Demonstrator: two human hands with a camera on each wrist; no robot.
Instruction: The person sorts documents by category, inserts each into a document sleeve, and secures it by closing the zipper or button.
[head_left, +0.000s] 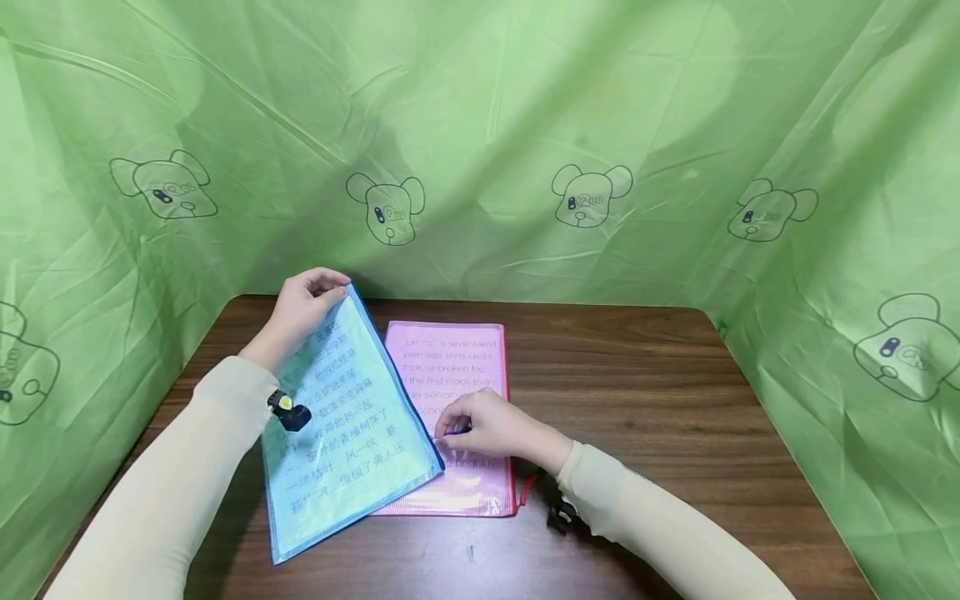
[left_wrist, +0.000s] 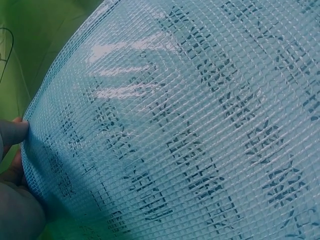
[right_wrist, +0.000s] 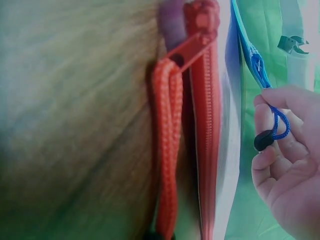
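Observation:
A blue mesh zipper pouch with a sheet of Chinese writing inside lies tilted, its right part raised over a pink pouch. At its top corner my left hand pinches the edge between thumb and fingers; the left wrist view shows the mesh bowed away from that grip. My right hand is by the blue pouch's lower right edge, over the pink one. Between its thumb and fingers it holds the blue zipper-pull cord, which has a black end piece.
The pink pouch holds a sheet of English text. Its red zipper runs down the right side, with a red pull cord hanging onto the brown wooden table. Green curtains printed with bear heads enclose the table's back and sides.

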